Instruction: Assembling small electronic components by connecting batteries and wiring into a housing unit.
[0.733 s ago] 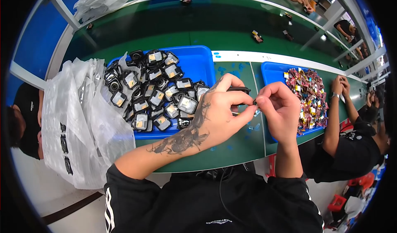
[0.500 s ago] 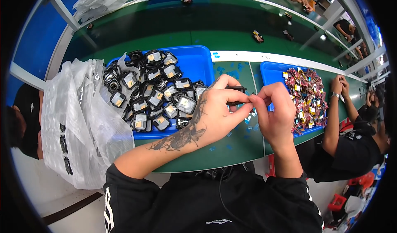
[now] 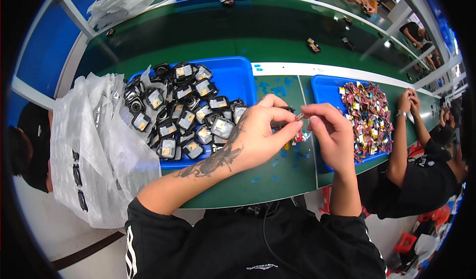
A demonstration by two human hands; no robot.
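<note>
Above the green table, my left hand (image 3: 270,130) is closed, its thumb and forefinger pinching a small brownish rectangular piece (image 3: 299,116) with dark spots. A dark object (image 3: 286,109), mostly hidden by the fingers, sits behind them in the same hand. Just below the fingertips shows a small red part (image 3: 298,136); whether it hangs from the hand or lies on the table, I cannot tell. My right hand (image 3: 331,133) is open beside the piece, thumb and forefinger apart, the forefinger's tip close to it.
At left, a blue tray (image 3: 237,71) holds a pile of black watch-like cases (image 3: 186,118) beside clear plastic sheeting (image 3: 99,155). Another blue tray (image 3: 325,88) at right carries small red, yellow-tagged parts (image 3: 369,120). A green belt (image 3: 198,31) bears scattered parts; a co-worker (image 3: 416,165) sits at right.
My right hand's fingers have parted from the pinch at my left fingertips and drawn slightly right. The brownish piece and red part have come into sight. Parts on the belt have shifted slightly right.
</note>
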